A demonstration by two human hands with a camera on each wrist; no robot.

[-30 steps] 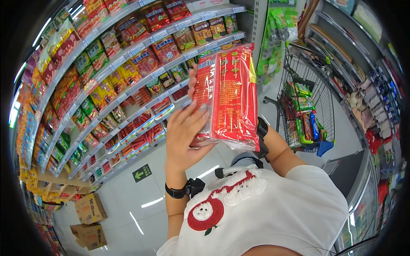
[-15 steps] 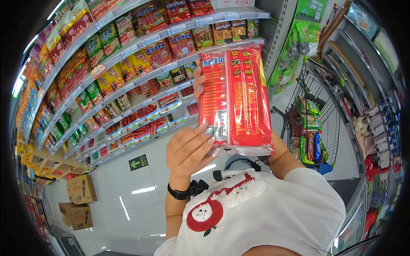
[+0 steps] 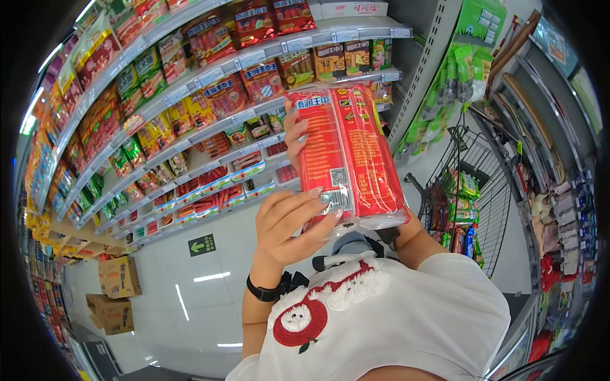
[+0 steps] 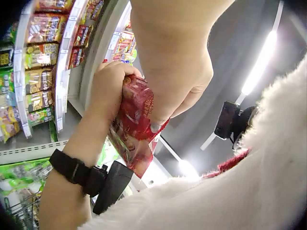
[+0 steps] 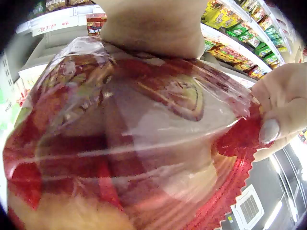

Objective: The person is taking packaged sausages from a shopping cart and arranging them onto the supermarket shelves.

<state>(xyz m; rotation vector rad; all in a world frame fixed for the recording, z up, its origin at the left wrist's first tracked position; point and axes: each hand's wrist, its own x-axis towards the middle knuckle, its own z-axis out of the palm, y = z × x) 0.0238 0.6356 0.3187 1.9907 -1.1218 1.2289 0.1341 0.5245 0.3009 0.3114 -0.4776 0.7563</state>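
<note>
Since half a second ago, the red packet (image 3: 349, 152) has tilted in my head view, its top now leaning to the left where it stood nearly straight, and the shopping cart (image 3: 494, 197) has slid a little further right and down in the view. Working across from the left, I have curved shelves (image 3: 210, 76) packed with colourful bags, and below them two cardboard boxes (image 3: 119, 277) by the pale floor, then a green arrow sign (image 3: 202, 245). Next comes the left hand (image 3: 289, 225), gripping the packet's lower left corner, fingers lying across the printed face by the barcode (image 3: 338, 200); a black band (image 3: 264, 293) circles its wrist. The packet sits between both hands, above the white shirt (image 3: 406, 317), printed side toward the head camera. The right hand (image 4: 111, 86) holds it from behind, fingers curled around its left edge; my right wrist view is mostly filled by glossy film and a serrated red edge. Past the right arm stands the cart with bright packets inside, near hanging green bags (image 3: 470, 73), and dark racks (image 3: 549, 101) run down the far right
</note>
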